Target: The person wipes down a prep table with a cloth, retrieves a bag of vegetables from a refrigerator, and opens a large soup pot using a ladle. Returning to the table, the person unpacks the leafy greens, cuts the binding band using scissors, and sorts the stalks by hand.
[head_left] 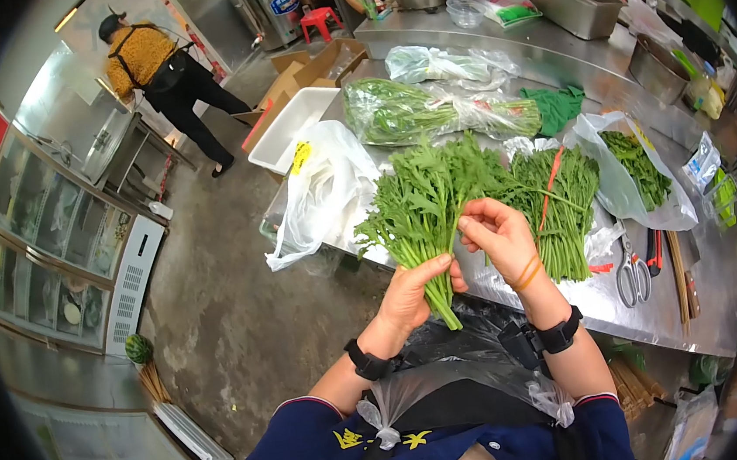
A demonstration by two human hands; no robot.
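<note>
My left hand (416, 294) is closed around the stems of a bunch of chrysanthemum greens (427, 194), held upright above the table's front edge. At the bunch's right side, my right hand (502, 234) is closed in a pinch on a leafy stem; its tips are partly hidden. A rubber band (527, 273) circles the right wrist. Just beyond that hand lies a pile of cut green stems (564, 213) with a red strip (551, 188) across it. Scissors (632, 273) lie to the right of the pile.
On the steel table (707, 288) are bagged greens (402, 109), white plastic bags (326, 190), a bag of leaves (635, 172) and chopsticks (679, 277). A white tub (290, 132) stands at the left edge. Another person (157, 69) stands far left, near a glass-front fridge (46, 249).
</note>
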